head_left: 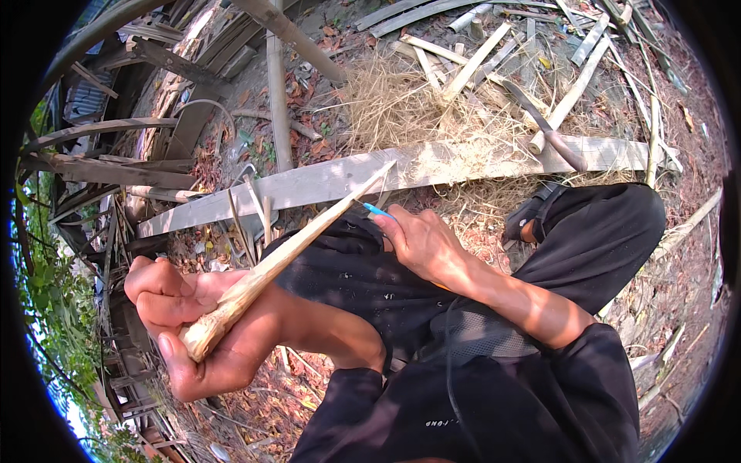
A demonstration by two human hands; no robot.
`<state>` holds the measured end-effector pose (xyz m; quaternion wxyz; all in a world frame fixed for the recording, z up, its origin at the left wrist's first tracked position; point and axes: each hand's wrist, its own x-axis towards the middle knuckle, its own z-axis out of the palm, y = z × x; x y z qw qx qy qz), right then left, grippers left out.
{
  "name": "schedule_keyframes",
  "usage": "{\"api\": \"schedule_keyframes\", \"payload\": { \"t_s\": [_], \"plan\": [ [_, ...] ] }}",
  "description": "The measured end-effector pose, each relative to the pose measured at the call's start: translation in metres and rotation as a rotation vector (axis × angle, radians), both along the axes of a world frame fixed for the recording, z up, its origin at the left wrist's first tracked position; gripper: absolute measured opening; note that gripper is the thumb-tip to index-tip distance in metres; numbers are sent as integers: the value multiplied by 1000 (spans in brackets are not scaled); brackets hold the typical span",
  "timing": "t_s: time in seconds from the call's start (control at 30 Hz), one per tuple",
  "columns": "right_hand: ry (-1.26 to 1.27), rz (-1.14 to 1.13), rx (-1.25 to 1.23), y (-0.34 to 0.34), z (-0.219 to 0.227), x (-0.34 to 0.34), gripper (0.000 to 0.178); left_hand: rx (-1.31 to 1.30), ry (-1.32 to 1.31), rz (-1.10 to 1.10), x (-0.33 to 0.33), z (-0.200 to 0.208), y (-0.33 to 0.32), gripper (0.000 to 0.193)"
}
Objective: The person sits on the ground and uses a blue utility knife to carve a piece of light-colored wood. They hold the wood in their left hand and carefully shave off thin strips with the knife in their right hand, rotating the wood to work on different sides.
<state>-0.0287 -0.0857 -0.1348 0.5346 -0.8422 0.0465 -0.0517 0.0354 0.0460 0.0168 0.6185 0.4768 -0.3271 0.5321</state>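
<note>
My left hand is closed around the thick, pale end of a peeled wooden stick. The stick slants up and away to the right, tapering to a thin point over a long grey plank. A thin sliver stands off near its tip. My right hand is closed on a slim blue-handled tool. Its thin dark tip reaches the stick's underside near the narrow end; most of the handle is hidden in my fingers, and the exact kind cannot be made out.
Pale shavings lie heaped beyond and on the plank. A dark curved tool rests across its right part. Cut wood lengths lie farther off. Stacked boards and an upright post stand left. My bent leg is at right.
</note>
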Motion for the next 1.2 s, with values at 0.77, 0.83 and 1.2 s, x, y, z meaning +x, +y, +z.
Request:
{"api": "schedule_keyframes", "payload": {
  "t_s": [0.77,0.83,1.2],
  "plan": [
    [46,-50,-241,-21,-23,15,49,189,16,216,-12,4,-21,31],
    [80,-82,-80,-21,3,19,47,75,38,243,-13,3,-27,31],
    [521,-1,490,-45,-82,-15,41,85,0,137,0,0,-6,29]
  ]
}}
